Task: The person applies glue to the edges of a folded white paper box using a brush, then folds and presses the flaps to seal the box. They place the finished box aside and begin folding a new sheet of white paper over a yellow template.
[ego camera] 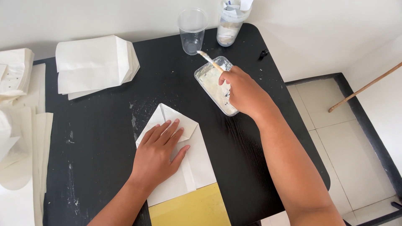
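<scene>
My left hand [159, 152] lies flat, fingers spread, on a folded white paper bag [197, 163] with a pointed folded end, in the middle of the black table [104, 138]. My right hand [243, 90] grips a brush [208, 60] with a wooden handle, its paste-covered tip pointing up and away. The hand is over a clear rectangular tub of white paste [211, 81] at the far right of the table.
A stack of finished white paper bags [94, 65] lies at the far left. More white sheets [21, 138] pile along the left edge. An empty clear cup [192, 31] and a clear jar [230, 25] stand at the back. A yellow sheet [190, 209] lies under the bag. A wooden stick [364, 88] leans at right.
</scene>
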